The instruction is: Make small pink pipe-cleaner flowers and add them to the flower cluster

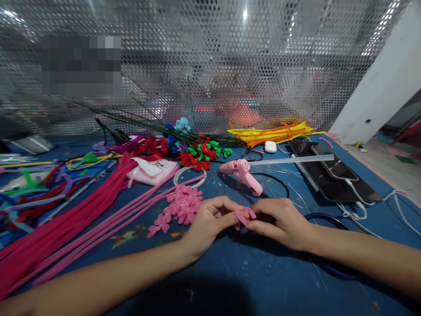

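Note:
Between my two hands is a short piece of pink pipe cleaner (242, 217), bent into loops. My left hand (213, 221) pinches its left side between thumb and fingers. On the other side my right hand (279, 221) grips it with thumb and forefinger. Just left of my left hand lies a pile of pink pipe-cleaner flowers (184, 204). Long pink pipe cleaners (108, 226) stretch from there toward the lower left, beside a thick magenta bundle (75, 202). A pink glue gun (248, 177) with a clear glue stick rests beyond my hands.
At the back lie red and green flowers (205, 153) and yellow-orange pipe cleaners (272, 133). A white earphone case (270, 146) sits near them. To the right, a phone (333, 164) rests on a black tablet (329, 188), with white cables. A perforated metal panel (210, 79) stands behind.

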Tool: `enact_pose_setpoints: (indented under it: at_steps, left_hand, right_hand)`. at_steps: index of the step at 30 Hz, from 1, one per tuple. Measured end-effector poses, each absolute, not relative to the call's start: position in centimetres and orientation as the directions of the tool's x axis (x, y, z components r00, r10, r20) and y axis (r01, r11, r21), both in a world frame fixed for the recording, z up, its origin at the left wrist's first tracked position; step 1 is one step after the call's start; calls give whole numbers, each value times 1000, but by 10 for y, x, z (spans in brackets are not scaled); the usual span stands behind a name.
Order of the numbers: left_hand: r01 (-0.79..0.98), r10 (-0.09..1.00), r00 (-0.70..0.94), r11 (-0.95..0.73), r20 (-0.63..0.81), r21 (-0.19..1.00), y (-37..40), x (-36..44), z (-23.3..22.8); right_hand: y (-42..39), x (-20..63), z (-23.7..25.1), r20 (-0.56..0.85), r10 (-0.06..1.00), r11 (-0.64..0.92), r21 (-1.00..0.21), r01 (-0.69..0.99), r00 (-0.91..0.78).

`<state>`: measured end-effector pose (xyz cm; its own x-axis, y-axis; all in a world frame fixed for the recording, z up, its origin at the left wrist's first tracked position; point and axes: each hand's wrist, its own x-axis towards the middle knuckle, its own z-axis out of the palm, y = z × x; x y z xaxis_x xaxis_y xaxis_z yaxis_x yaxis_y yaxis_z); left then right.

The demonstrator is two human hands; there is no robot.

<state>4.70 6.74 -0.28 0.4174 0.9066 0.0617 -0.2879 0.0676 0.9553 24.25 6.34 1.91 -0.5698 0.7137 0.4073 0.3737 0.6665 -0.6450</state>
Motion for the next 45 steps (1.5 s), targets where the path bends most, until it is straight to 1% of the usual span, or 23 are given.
enact_pose_setpoints:
  at_steps: [4,9,11,15,18,24,29,39,42,45]
  left_hand:
    - [-307,905,420,76,64,949,69,48,-3]
    - [-309,903,421,53,87,950,71,49,-3]
    - [-276,906,415,37,84,960,71,48,-4]
    - [-146,924,377,-4,59,989,71,49,-4]
    - [-73,930,364,-27,52,997,70,50,-2]
    - [-49,919,390,-43,59,998,65,51,6]
    - [30,938,345,-54,40,998,65,54,10]
    - [86,951,308,-15,-13,996,68,52,7]
    - [56,945,326,2,-20,998,69,53,6]
    - [17,942,335,11,-16,1000,69,53,6]
  right_hand:
    - [64,243,20,409,721,657,-659,366,-559]
    - [64,244,18,435,702,684,-631,366,-564]
    - [64,245,16,450,681,713,-588,383,-577]
    - [65,246,14,458,636,763,-494,417,-621]
    - [66,245,13,447,640,762,-474,441,-625]
    - [66,245,13,461,651,758,-426,493,-602]
    - [67,245,10,457,651,759,-400,514,-606]
    - [67,245,5,512,620,778,-300,552,-595]
    - [67,245,5,497,618,781,-298,549,-609]
    - [66,244,6,480,615,786,-321,528,-625]
